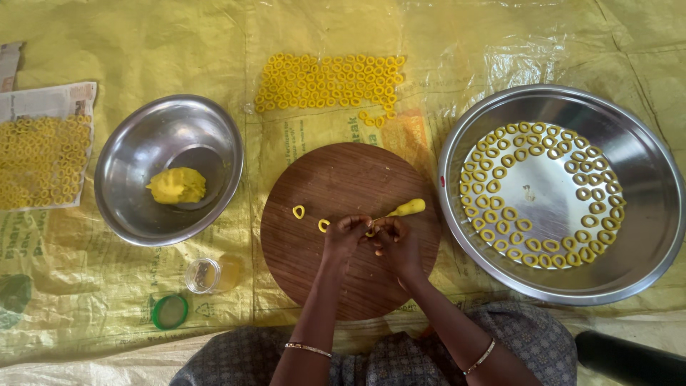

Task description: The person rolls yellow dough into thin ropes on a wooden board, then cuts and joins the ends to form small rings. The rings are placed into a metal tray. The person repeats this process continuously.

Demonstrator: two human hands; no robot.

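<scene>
At centre, on round wooden board point(350, 229): left hand point(344, 239) and right hand point(397, 241), fingertips pinched together on thin rope of soft yellow dough point(404, 209). Rope's long axis running up and rightward from fingers, thick free end beyond right hand, nearer that hand. Two finished dough rings point(310, 218) lying just left of left hand, small, smooth, looped. Left of board: steel bowl point(121, 179) holding matte lump of yellow dough point(176, 185). Right of board: wide shiny steel tray point(643, 236) with rings laid in curved rows. Beyond board: dense patch of rings point(325, 82) on crinkled yellow plastic sheet point(500, 50). Near left: small glass jar point(204, 274), green lid point(169, 312).
</scene>
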